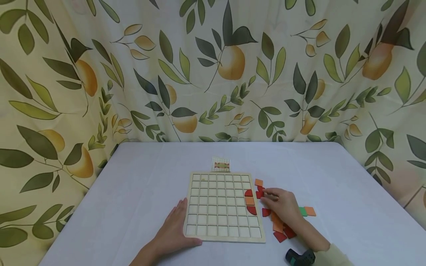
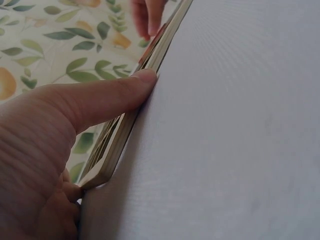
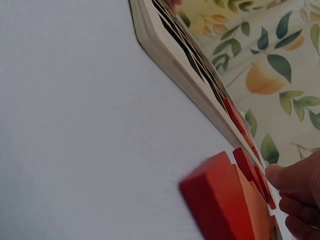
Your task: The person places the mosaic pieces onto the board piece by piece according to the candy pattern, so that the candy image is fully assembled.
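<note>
A square wooden grid board (image 1: 226, 240) lies on the white table. Along its left side rests my left hand (image 1: 171, 227), fingers stretched beside the edge. The left thumb (image 2: 112, 97) lies straight against the front edge. Three pieces fill cells of the right column: a red rounded one (image 1: 248, 193), an orange square (image 1: 249, 201) and another red rounded one (image 1: 252, 210). Just right of the board, my right hand (image 1: 284, 207) pinches at a red piece (image 1: 259, 194) between thumb and forefinger. In the right wrist view the thumb (image 3: 280, 177) is right at the red pieces.
Loose orange pieces (image 1: 277, 223) and red pieces (image 1: 280, 236) lie under and around the right hand, with a green piece (image 1: 303, 211) farther right. A small pattern card (image 1: 221, 165) stands behind the board. A black device (image 1: 299, 257) is at the right wrist. Leaf-printed curtains (image 1: 229, 103) surround the table.
</note>
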Motion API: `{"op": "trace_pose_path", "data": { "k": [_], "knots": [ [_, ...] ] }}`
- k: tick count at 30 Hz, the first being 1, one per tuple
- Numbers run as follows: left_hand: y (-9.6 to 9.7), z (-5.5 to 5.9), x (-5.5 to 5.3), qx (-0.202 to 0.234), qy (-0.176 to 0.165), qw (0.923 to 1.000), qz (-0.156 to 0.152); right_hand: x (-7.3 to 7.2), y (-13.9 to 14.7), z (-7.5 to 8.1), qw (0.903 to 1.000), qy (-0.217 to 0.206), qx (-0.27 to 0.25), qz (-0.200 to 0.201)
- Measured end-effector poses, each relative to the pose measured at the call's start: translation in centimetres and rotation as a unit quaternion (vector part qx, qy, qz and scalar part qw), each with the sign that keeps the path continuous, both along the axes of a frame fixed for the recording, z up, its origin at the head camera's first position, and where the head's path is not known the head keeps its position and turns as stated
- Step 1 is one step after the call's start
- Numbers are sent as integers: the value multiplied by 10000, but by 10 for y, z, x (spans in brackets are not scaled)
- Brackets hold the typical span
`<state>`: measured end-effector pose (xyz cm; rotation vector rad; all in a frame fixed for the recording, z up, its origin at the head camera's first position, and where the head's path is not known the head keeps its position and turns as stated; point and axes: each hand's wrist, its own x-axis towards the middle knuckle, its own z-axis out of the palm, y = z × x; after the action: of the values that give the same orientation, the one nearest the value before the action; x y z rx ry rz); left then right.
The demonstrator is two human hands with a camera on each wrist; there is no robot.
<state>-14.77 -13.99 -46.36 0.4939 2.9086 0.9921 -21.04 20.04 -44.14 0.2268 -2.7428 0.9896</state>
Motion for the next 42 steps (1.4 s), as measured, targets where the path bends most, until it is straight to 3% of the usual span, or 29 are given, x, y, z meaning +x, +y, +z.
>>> {"op": "trace_pose_path", "data": {
  "k": [5, 9, 19, 37, 42],
  "knots": [
    [0, -1, 1, -3, -12, 10000, 29, -5, -1, 2, 9992, -269, -19, 300],
    [0, -1, 0, -40, -34, 10000, 29, -8, -3, 4, 9977, -238, 174, 618],
    [0, 2, 0, -44, -55, 10000, 2, -12, -8, 8, 9945, -388, 542, 810],
    [0, 5, 1, -50, -69, 10000, 24, -13, -10, 10, 9942, -559, 628, 671],
    [0, 4, 1, -37, -87, 10000, 10, -11, -10, 12, 9965, -534, 530, 374]
  ]
}}
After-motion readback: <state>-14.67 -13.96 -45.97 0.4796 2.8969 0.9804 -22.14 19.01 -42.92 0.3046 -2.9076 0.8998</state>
